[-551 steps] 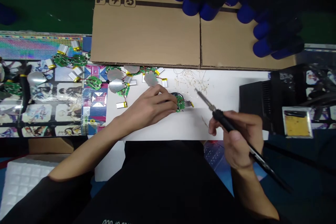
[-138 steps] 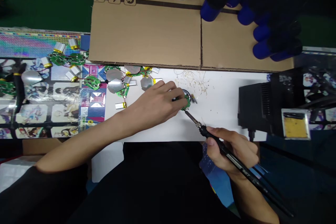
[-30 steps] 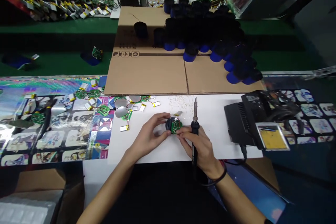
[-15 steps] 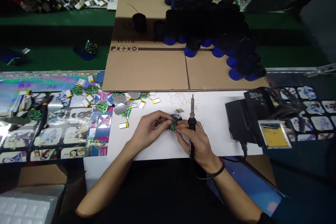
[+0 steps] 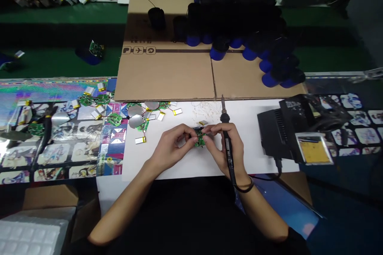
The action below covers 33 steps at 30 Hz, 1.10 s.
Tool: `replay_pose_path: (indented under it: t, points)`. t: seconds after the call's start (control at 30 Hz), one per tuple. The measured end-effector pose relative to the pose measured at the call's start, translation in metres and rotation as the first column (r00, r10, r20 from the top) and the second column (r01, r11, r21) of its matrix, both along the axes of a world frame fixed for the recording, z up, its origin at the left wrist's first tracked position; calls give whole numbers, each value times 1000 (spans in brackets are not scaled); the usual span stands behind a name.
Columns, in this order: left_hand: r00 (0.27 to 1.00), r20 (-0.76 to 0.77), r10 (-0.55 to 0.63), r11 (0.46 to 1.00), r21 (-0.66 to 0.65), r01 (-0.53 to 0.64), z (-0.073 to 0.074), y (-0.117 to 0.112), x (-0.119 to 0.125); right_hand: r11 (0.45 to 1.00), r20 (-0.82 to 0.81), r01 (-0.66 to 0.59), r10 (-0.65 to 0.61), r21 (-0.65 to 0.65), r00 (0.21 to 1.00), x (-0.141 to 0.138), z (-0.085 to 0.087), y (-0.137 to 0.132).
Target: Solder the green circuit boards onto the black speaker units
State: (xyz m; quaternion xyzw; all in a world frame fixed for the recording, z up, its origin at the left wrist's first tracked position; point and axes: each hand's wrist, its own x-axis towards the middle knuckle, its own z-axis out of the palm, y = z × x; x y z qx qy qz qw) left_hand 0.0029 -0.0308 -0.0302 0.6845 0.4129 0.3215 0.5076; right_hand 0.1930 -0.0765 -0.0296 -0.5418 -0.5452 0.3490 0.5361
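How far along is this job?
Looks done: many black cylinders with blue ends, standing on cardboard. In hand: a green circuit board on a dark round unit, held between left hand and right hand, soldering iron in the right. Still to do: loose boards and silver batteries.

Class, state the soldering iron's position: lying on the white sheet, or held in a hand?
Held: the soldering iron is gripped in the right hand, tip pointing away from the person.
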Motion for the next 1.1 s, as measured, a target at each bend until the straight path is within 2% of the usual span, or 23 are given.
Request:
replay_pose_path:
  t: [0.13, 0.37, 0.6, 0.73, 0.83, 0.93, 1.0, 1.1]
  points:
    - [1000, -9, -7, 1000, 24, 8, 1, 0, 0, 999, -92, -13, 10, -32, 996, -4, -2, 4]
    - [1000, 6, 13, 994, 107, -13, 9, 3, 3, 999, -71, 2, -5, -49, 997, -4, 1, 4]
    - [990, 102, 96, 995, -30, -94, 6, 0, 8, 1000, -82, 3, -4, -11, 997, -8, -3, 4]
    - [992, 83, 94, 995, -44, -90, 6, -3, 8, 999, -25, -30, 30, 10, 999, -8, -4, 3]
    - [996, 47, 72, 997, 18, -72, 6, -4, 6, 997, 81, -69, 66, 35, 995, -2, -4, -1]
    - [1000, 17, 13, 989, 146, -16, 3, -1, 0, 996, 164, -65, 56, 54, 985, 11, -3, -6]
    - [998, -33, -62, 968, 244, 68, 0, 2, -3, 999, 149, -34, 29, 32, 988, 21, 0, -10]
    - [979, -137, -148, 918, 350, 188, -3, 9, -7, 998, 19, 4, -3, -55, 1000, 33, 8, -12]
